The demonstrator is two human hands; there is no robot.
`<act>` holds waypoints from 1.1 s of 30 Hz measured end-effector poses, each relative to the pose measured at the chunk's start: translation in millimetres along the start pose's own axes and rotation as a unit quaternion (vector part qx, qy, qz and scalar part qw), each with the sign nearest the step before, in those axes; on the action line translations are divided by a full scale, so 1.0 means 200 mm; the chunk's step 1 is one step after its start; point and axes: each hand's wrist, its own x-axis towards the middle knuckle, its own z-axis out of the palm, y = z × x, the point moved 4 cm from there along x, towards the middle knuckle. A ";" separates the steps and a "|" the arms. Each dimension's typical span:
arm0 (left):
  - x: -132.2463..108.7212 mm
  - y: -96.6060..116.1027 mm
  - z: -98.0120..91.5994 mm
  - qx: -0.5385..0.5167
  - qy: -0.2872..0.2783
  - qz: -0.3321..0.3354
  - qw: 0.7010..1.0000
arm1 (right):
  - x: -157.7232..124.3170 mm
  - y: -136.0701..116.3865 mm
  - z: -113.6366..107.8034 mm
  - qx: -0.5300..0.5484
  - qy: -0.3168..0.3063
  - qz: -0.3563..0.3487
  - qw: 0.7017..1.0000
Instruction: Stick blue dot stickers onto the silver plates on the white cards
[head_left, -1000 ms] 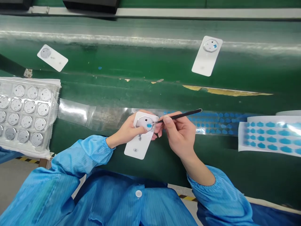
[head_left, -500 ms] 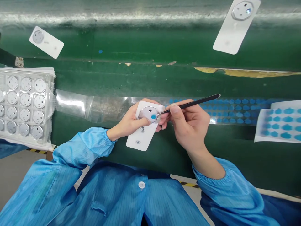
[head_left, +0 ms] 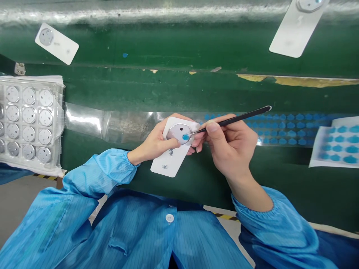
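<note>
My left hand point(head_left: 158, 140) grips a white rounded plate point(head_left: 165, 164) with a silver octagonal disc set in its upper end. The left thumb lies across the disc's lower edge, and its other fingers are hidden behind the plate. On the disc sits a small blue dot sticker point(head_left: 185, 137), close to a dark hole. In my right hand point(head_left: 234, 149) are black tweezers point(head_left: 238, 118), held like a pen, their thin tip at the blue dot. Whether the tip pinches or only touches the dot, I cannot tell. The right fingertips rest near the plate's right edge.
A clear tray point(head_left: 60, 123) of silver octagonal discs lies at left. Clear film with blue stickers point(head_left: 290, 127) runs rightward, near a white sticker sheet point(head_left: 316, 149). Beyond a chipped edge point(head_left: 308, 81), two more plates point(head_left: 67, 50) lie on a green surface.
The view has shifted slightly. The plates on the far green surface have slid rightward relative to the chipped edge. Both hands keep their grips, with the tweezer tip still at the blue dot.
</note>
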 end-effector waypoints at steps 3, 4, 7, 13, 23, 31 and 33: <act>0.00 -0.01 0.00 0.003 0.001 0.007 1.000 | 0.00 0.01 0.00 -0.008 0.006 0.001 1.000; 0.00 -0.01 -0.01 0.003 0.000 0.008 1.000 | -0.01 0.01 0.00 -0.012 0.008 0.003 1.000; 0.00 -0.01 -0.01 0.001 0.000 0.012 1.000 | -0.01 0.02 0.00 -0.016 0.012 0.003 1.000; 0.00 -0.01 -0.01 0.018 0.010 0.000 1.000 | -0.01 0.03 -0.01 -0.031 0.018 0.000 0.999; 0.00 -0.01 -0.01 0.036 0.018 -0.008 0.999 | -0.01 0.02 0.01 -0.039 0.024 -0.003 0.999; 0.00 -0.02 -0.01 0.025 0.013 -0.011 1.000 | 0.00 -0.01 0.02 -0.026 0.024 -0.014 0.999; 0.00 -0.01 -0.01 0.022 0.011 -0.008 1.000 | 0.00 -0.01 0.02 -0.025 0.024 -0.018 0.999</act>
